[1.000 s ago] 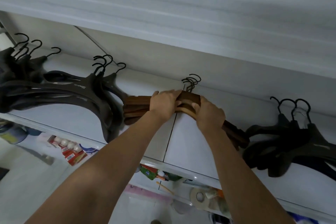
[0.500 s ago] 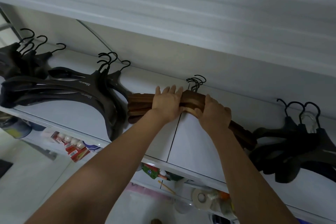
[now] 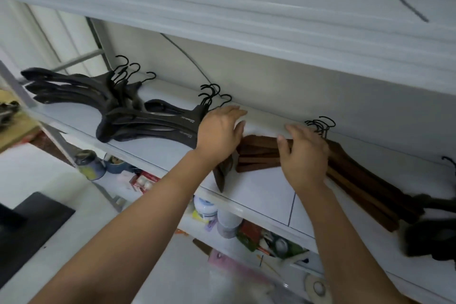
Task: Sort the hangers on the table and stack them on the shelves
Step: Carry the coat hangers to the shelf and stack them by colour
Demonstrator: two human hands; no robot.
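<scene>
Fingers (image 3: 237,111) of the left hand (image 3: 219,128) lie straight and close together, released and holding nothing. They point toward the back wall at the centre of the frame. The palm faces down over the right end of a stack of black hangers (image 3: 153,126). Whether it touches them cannot be told. One dark hanger arm (image 3: 222,176) pokes out below the wrist toward the shelf's front edge.

Right of centre, the right hand (image 3: 306,158) rests palm down on the stack of brown wooden hangers (image 3: 259,153). Its fingers (image 3: 296,129) are spread and only lightly bent, not closed round anything, and the thumb lies across the left arms of the stack. The brown hangers lie flat on the white shelf (image 3: 259,195), their black hooks (image 3: 323,124) bunched against the back wall, their right arms running down toward the right edge of the frame.

A second pile of black hangers (image 3: 74,86) lies at the upper left on the same shelf. A third dark pile (image 3: 431,229), blurred, sits at the far right edge, just beside the ends of the brown ones. Another white shelf board (image 3: 222,7) crosses the top of the frame. Below the hanger shelf a lower shelf holds bottles and packets (image 3: 246,229) and a roll of tape (image 3: 317,287).
</scene>
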